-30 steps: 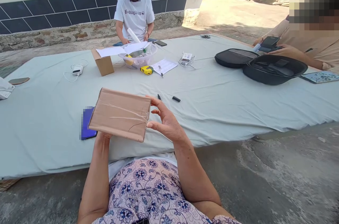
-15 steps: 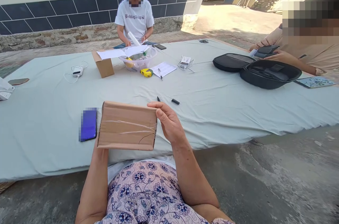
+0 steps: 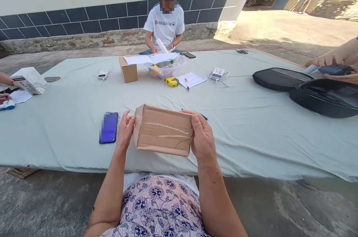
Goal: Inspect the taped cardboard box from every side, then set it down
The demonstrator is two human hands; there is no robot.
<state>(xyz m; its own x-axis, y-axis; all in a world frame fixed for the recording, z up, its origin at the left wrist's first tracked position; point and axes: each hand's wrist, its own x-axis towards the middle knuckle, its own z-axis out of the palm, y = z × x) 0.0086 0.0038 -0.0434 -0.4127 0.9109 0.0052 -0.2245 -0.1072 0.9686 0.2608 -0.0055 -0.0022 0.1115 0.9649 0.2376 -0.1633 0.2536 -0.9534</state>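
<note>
Left hand (image 3: 125, 129) now beside taped cardboard box (image 3: 163, 130) (flat, rectangular)

taped cardboard box (image 3: 163, 130) gripped between left hand (image 3: 125, 129), right hand (image 3: 201, 137)

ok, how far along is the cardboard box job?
Done: the box is closed, with clear tape across its top face. In hand: left hand and right hand grip its two ends over the near edge of the table. Left: no label or writing shows on the faces in view; the pen lies behind it.
</note>
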